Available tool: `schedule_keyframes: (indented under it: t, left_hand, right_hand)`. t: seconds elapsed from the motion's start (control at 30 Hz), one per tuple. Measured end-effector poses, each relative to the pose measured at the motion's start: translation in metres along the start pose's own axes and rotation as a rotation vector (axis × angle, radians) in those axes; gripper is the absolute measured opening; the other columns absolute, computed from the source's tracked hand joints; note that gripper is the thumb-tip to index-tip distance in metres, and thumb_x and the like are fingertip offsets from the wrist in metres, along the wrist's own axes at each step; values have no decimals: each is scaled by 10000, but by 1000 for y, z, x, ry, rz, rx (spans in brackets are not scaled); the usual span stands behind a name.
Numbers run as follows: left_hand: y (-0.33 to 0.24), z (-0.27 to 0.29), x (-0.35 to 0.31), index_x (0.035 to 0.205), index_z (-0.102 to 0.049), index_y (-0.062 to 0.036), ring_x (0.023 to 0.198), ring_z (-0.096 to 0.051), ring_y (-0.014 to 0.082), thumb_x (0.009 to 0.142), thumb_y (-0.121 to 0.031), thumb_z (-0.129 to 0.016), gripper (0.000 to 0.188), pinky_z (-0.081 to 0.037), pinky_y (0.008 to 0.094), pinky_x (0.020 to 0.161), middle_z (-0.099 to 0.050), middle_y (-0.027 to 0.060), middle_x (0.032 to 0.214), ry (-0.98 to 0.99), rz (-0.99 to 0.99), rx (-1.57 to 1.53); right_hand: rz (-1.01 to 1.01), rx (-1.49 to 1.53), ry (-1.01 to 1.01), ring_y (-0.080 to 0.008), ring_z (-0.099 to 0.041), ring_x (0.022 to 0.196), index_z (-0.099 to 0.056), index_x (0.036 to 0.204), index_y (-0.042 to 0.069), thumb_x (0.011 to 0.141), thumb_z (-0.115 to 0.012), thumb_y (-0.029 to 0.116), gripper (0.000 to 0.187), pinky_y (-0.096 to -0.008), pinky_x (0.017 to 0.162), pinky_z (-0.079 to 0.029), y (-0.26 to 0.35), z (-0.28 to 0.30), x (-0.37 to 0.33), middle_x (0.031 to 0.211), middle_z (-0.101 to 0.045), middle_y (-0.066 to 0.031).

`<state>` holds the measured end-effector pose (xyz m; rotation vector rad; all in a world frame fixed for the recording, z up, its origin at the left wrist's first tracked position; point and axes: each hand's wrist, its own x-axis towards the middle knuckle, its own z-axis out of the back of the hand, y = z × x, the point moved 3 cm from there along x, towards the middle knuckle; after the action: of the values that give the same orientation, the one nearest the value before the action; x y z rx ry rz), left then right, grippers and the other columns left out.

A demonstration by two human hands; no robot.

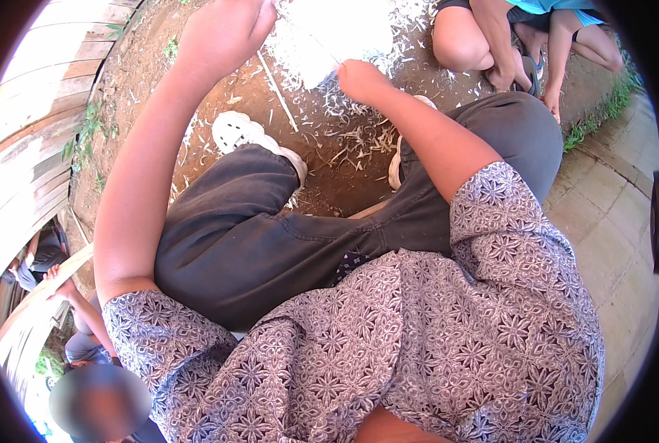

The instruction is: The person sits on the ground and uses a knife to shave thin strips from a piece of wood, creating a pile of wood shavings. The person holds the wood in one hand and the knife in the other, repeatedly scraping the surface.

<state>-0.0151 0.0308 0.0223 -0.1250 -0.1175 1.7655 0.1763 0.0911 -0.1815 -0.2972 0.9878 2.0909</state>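
My left hand (230, 33) is closed at the top edge, partly cut off by the frame; what its fingers hold is hidden. My right hand (363, 81) is closed in a pinch beside a heap of pale shavings (403, 44). From its fingertips a faint thin strip (325, 49) runs up and left across the glare, so its far end is lost. A slender pale stick (278, 92) shows below my left hand, over the brown soil; I cannot tell whether it touches the hand.
I sit with bent knees, white clogs (244, 134) on the dirt. Another person's bare legs (462, 37) are at the upper right, beside paving (603, 192). Wooden boards (45, 96) line the left. At the lower left a person's hand (65, 284) touches a long pale slat (41, 303).
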Motion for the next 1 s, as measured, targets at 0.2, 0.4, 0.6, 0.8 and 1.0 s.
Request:
schedule_keyframes:
  t: [0.2,0.4,0.6,0.8,1.0]
  left_hand:
    - [5,9,-6,943,-615,-19,806,-649,493,1013,-282,-467,311,-496,594,740,-671,281,831,-92,-35,-40]
    - [3,6,-2,939,-646,3,828,-650,497,1023,-295,-436,375,-499,596,792,-676,282,851,-64,-71,-50]
    - [3,5,1,875,-679,8,800,-662,486,1022,-289,-441,409,-517,579,770,-690,284,860,-22,-76,-22]
    - [8,8,-6,860,-674,10,760,-673,467,1019,-296,-465,403,-531,567,714,-691,269,814,-52,-40,-37]
    - [12,7,-4,851,-653,9,719,-679,455,1013,-284,-479,377,-540,551,662,-682,264,762,-104,-41,-1]
  right_hand:
    - [214,270,-259,-426,-696,984,-711,1052,-27,1041,-379,286,457,-487,936,-534,40,33,0,1004,-722,-264]
    - [202,216,-216,-440,-684,960,-708,1039,-20,1043,-365,299,468,-492,933,-531,54,24,6,982,-715,-266]
    - [66,86,5,-415,-696,1009,-733,1053,-4,1036,-372,280,459,-491,952,-527,9,6,14,1010,-731,-248]
    - [140,365,-151,-391,-683,1081,-736,1117,29,1040,-376,275,443,-457,992,-513,70,49,-6,1073,-730,-238]
    - [140,201,-131,-392,-681,1058,-712,1104,16,1048,-384,285,428,-460,978,-514,53,22,6,1078,-726,-231]
